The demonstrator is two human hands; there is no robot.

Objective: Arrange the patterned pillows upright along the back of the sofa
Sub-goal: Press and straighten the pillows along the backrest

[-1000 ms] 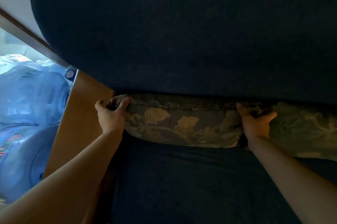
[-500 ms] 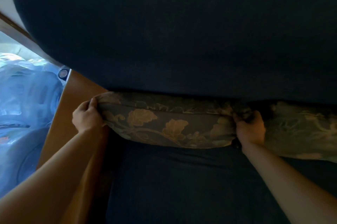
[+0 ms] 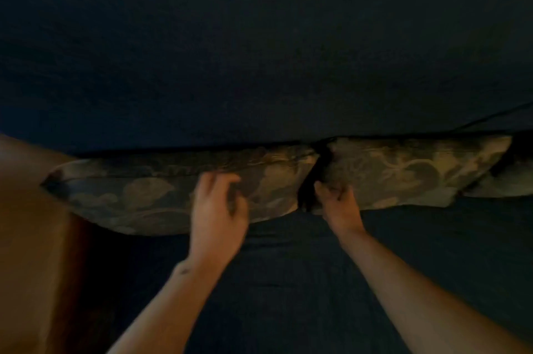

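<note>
A patterned pillow (image 3: 138, 195) stands along the sofa's back edge, against the backrest (image 3: 259, 51) at the wooden-armrest (image 3: 26, 209) end, beside a second pillow (image 3: 403, 172); a third (image 3: 507, 183) shows partly at the far right. The left hand (image 3: 216, 209) hovers loosely curled, released, over the first pillow; the right hand (image 3: 337, 201) is clenched on the second's near corner. The second pillow's straightening appears under way; next likely calls for tugging it upright. Three pillows, two hands.

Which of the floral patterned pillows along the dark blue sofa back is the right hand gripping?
The middle floral pillow: the right hand pinches its lower left corner. The left hand hovers open over the leftmost floral pillow.
</note>
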